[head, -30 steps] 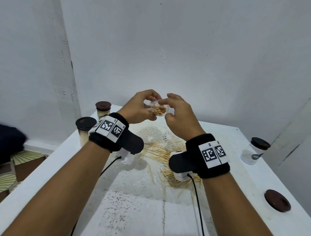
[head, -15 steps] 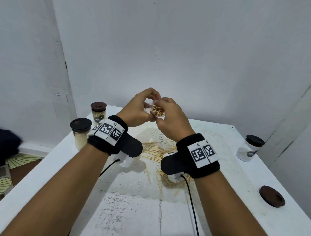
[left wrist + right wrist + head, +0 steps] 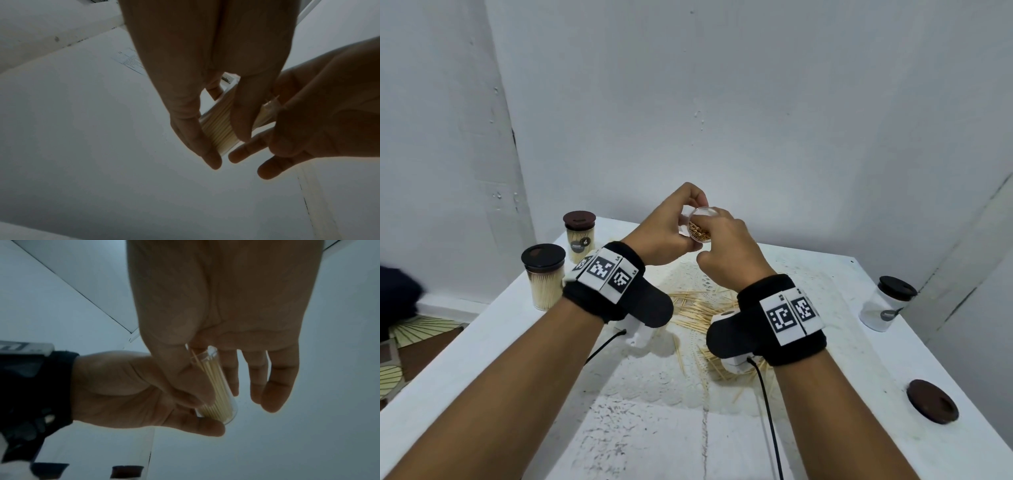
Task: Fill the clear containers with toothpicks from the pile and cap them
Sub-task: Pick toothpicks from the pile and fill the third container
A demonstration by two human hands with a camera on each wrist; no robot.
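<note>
Head view: we are seeing both hands raised above the white counter [image 3: 825, 308], holding one clear container [image 3: 700, 228] between them, its open mouth tilting toward the camera and showing toothpick ends inside. The left hand [image 3: 664, 233] is gripping it from the left with curled fingers, and the right hand [image 3: 729, 250] is closing around it from the right. The toothpick pile [image 3: 698, 308] is lying loose on the counter under the wrists. Two filled, brown-capped containers are standing at the far left: the nearer one [image 3: 544, 277] and the farther one [image 3: 579, 236], which is carrying a small dark label too small to read. A capped white jar [image 3: 887, 303] with a dark round label, also unreadable, is standing at the right edge. A loose brown cap [image 3: 932, 401] is lying near the right front. The wristbands are showing square black-and-white codes; beside the right one we are reading "R5".

Left wrist view: we are looking at the left hand's fingers [image 3: 193, 129] clamping on the container [image 3: 218, 126], packed with pale toothpicks; the right hand [image 3: 329, 116] is touching its other end.

Right wrist view: the right hand [image 3: 226, 321] is pinching the container [image 3: 216, 382] with thumb against it, other fingers hanging loose behind. The left hand [image 3: 127, 389] is gripping its lower part.
</note>
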